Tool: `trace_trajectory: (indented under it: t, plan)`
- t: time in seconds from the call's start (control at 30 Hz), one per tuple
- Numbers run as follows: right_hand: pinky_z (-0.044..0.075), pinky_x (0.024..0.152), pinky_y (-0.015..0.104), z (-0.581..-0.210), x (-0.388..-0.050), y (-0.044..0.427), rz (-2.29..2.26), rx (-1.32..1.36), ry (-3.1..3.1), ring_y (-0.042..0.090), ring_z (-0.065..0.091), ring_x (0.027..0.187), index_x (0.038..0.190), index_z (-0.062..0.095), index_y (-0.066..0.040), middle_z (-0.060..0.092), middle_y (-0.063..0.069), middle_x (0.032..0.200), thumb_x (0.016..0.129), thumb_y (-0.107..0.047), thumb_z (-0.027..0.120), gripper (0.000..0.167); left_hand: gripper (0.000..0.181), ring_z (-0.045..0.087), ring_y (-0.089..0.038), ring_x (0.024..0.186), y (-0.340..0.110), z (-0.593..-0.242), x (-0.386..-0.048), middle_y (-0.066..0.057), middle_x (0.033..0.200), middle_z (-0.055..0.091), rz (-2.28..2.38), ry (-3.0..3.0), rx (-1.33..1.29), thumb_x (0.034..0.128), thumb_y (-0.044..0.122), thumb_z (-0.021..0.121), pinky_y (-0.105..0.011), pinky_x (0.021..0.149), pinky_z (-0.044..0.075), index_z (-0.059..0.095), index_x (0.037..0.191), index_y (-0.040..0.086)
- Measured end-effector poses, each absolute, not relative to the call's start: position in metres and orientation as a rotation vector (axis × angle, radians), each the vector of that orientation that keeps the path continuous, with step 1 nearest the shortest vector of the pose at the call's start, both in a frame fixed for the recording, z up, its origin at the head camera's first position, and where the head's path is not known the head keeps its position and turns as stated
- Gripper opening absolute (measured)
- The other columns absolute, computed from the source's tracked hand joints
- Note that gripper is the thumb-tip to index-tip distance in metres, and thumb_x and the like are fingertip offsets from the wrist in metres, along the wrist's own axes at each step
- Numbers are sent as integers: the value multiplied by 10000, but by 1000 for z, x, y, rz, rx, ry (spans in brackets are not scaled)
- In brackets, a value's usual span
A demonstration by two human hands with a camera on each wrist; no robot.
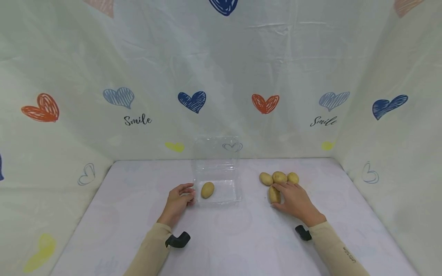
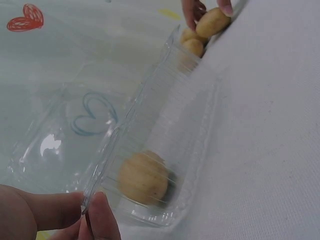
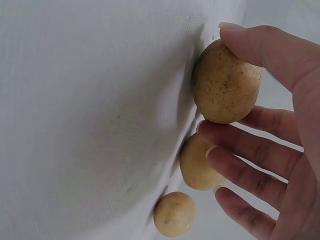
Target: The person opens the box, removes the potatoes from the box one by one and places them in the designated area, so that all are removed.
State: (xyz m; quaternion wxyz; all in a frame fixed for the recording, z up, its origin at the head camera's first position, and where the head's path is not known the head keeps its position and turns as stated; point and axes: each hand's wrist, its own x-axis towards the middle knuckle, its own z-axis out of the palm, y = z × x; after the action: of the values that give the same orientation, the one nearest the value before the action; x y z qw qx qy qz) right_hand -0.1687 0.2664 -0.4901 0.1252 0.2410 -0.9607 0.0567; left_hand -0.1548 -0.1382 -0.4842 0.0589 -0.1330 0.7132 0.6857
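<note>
A clear plastic clamshell box (image 1: 226,188) lies with its lid (image 1: 214,151) raised at the back. Inside, toward the left, rests one potato (image 1: 207,190). My left hand (image 1: 177,203) pinches the box's left rim between thumb and finger, as the left wrist view shows. Off to the right, my right hand (image 1: 296,201) holds another potato (image 3: 227,82) between its thumb and fingers, at the tabletop. Right behind that hand sit three more potatoes, a left one (image 1: 266,179), a middle one (image 1: 279,177) and a right one (image 1: 292,178).
A white cloth (image 1: 221,237) covers the table. Behind and at both sides hangs a pale curtain (image 1: 228,65) printed with hearts; the raised lid stands in front of it. Each sleeved wrist carries a black mount, one on the left (image 1: 178,240) and one on the right (image 1: 303,232).
</note>
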Motion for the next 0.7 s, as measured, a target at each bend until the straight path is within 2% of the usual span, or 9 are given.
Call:
trace_trajectory:
  t: [0.43, 0.7]
  plan:
    - [587, 851, 551, -491, -168, 264, 165, 688, -2831, 369, 697, 1045, 1257, 717, 18, 737, 183, 1202, 800, -357, 931, 630, 389, 598, -110, 781, -138, -485, -154, -162, 1125, 625, 2080, 2160, -412, 1014, -57, 636, -199, 663, 548, 582, 1397, -96]
    - [596, 834, 544, -493, -169, 262, 145, 692, -2802, 372, 701, 1039, 1257, 715, 44, 734, 201, 1202, 807, -371, 928, 648, 391, 601, -112, 789, -138, -485, -154, -164, 1139, 627, 2082, 2157, -409, 1012, -59, 639, -204, 669, 558, 584, 1398, -91]
